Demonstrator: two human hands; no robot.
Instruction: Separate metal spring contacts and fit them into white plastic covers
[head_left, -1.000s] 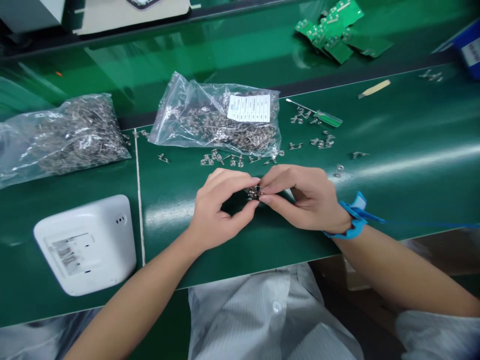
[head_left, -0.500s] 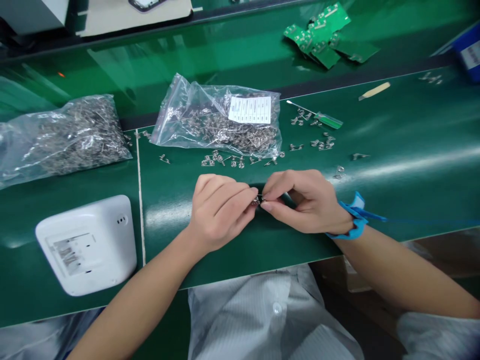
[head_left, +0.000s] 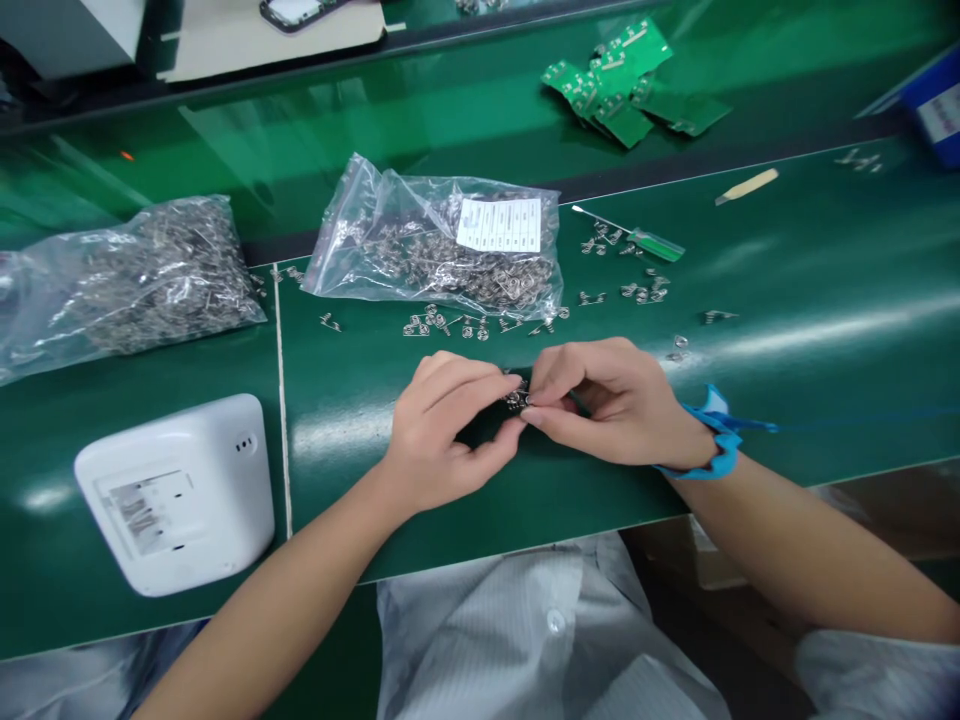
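Note:
My left hand (head_left: 442, 430) and my right hand (head_left: 615, 405) meet at the middle of the green bench, fingertips pinched together on a small tangle of metal springs (head_left: 517, 398). A blue strap (head_left: 709, 440) circles my right wrist. Just beyond my hands, loose springs (head_left: 450, 323) lie scattered in front of a clear bag of springs (head_left: 442, 245) with a white label.
A second bag of springs (head_left: 127, 275) lies at the left. A white plastic housing (head_left: 176, 495) rests at the near left. More loose springs (head_left: 637, 290), a green-handled screwdriver (head_left: 645, 240), a wooden stick (head_left: 746, 185) and green circuit boards (head_left: 622, 90) lie further back on the right.
My fingers have shifted slightly on the springs, the left fingers curling in then reopening a little. The view has drifted so things sit a bit lower and leftward.

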